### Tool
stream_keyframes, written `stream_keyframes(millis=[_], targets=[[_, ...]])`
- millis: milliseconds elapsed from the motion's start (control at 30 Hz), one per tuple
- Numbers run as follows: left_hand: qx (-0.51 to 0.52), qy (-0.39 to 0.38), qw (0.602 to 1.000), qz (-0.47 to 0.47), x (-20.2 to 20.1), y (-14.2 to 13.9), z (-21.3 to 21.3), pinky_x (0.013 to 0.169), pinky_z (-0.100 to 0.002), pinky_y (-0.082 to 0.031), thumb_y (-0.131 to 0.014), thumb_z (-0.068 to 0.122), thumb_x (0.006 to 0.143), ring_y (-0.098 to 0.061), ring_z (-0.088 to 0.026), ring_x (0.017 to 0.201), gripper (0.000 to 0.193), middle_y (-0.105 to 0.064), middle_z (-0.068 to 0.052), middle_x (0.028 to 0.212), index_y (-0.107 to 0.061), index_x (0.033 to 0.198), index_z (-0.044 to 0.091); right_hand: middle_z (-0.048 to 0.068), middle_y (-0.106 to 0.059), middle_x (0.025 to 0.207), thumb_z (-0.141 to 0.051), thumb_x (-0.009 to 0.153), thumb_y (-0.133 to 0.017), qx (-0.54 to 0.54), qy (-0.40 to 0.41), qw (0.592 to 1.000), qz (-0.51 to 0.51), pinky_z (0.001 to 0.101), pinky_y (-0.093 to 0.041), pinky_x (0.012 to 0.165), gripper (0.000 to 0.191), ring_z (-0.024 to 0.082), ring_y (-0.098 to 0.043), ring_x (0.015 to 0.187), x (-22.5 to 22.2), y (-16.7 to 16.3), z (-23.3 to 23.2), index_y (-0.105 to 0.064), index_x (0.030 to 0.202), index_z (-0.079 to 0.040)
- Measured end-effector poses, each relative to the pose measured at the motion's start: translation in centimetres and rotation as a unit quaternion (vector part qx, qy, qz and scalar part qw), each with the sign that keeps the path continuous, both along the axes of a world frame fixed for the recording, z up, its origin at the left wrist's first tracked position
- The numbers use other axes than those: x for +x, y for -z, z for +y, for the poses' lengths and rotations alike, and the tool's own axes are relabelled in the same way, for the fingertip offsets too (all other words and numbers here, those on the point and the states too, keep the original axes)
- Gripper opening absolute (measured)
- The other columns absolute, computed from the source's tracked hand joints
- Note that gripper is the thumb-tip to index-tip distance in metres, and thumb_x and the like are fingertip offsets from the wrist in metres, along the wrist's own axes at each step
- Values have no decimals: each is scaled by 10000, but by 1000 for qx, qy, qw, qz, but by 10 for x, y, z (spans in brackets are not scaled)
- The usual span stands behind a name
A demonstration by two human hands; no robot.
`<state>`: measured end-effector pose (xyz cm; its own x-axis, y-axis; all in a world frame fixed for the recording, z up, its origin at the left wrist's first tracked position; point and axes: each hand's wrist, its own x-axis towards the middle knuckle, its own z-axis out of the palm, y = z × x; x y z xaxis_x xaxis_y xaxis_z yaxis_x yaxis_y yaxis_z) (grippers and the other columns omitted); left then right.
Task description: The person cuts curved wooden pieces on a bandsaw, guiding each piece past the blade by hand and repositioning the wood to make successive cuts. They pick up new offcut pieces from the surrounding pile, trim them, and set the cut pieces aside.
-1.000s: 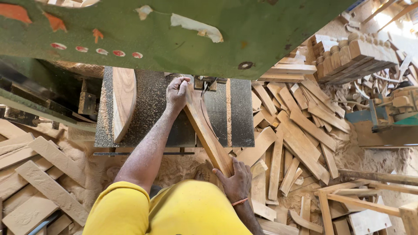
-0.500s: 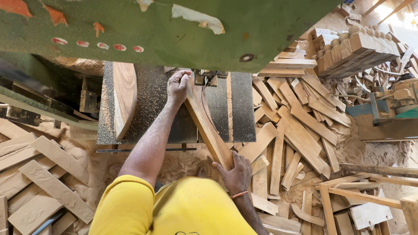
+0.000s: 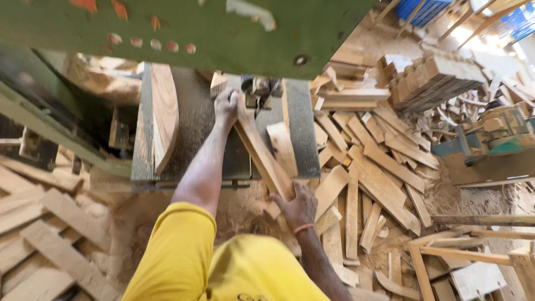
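A long wooden strip (image 3: 262,153) lies slanted across the grey saw table (image 3: 192,134), its far end at the blade guide (image 3: 259,89). My left hand (image 3: 225,106) presses on the far end of the strip, right beside the blade guide. Off the table's front edge, my right hand (image 3: 298,206) grips the strip's near end. A shorter cut piece (image 3: 281,147) rests on the table just right of the strip.
A curved wooden slab (image 3: 164,114) lies on the table's left side. The green machine housing (image 3: 184,28) overhangs the top. Several offcuts (image 3: 379,173) are piled on the sawdust floor at right, more planks (image 3: 50,223) at left, stacked blocks (image 3: 432,78) at upper right.
The strip's near end and my right hand have shifted toward the table, and a short cut piece now lies beside the strip. The view has tilted slightly.
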<state>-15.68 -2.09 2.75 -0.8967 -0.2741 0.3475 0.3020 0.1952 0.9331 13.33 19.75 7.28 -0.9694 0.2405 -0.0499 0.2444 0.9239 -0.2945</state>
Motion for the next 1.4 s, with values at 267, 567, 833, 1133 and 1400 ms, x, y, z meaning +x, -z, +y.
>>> stream_keyframes(millis=[267,567,833,1133,1400], targets=[[42,-87,995,-16,101,49,0,829,-365,-533,-604,201,1017,-646,-244,927,219,-663,-131,1011,-701,1057,9,77,-687,1010,-646,643,-859,-13,-38,999,-14,396,-501,851,867,223,-611,919,39,-1,55,-667,1264,-71],[-114,-19,993,5,172,47,-11,922,-425,-470,-566,278,1088,-544,-218,1063,301,-638,-95,1097,-719,1221,54,63,-683,946,-500,590,-927,-16,-56,998,0,417,-516,831,782,223,-600,906,56,-11,91,-697,1235,-122],[-9,7,994,-106,149,33,7,824,-328,-541,-731,357,944,-595,-162,972,319,-631,-49,1027,-726,1055,58,65,-668,897,-483,600,-933,-5,-30,999,14,404,-512,812,842,219,-582,898,64,-2,95,-681,1321,-128],[-30,-51,997,-42,132,34,14,858,-314,-495,-838,297,915,-596,-143,942,249,-684,-14,944,-773,964,62,58,-605,827,-490,636,-923,-13,-49,998,46,417,-480,807,809,236,-535,858,53,-2,93,-703,1304,-89],[-46,-48,996,-53,127,30,14,840,-307,-482,-845,307,917,-553,-143,923,253,-642,0,927,-783,964,66,57,-594,835,-506,632,-924,-12,-55,998,36,427,-472,804,816,238,-532,861,46,-7,92,-701,1295,-86]])
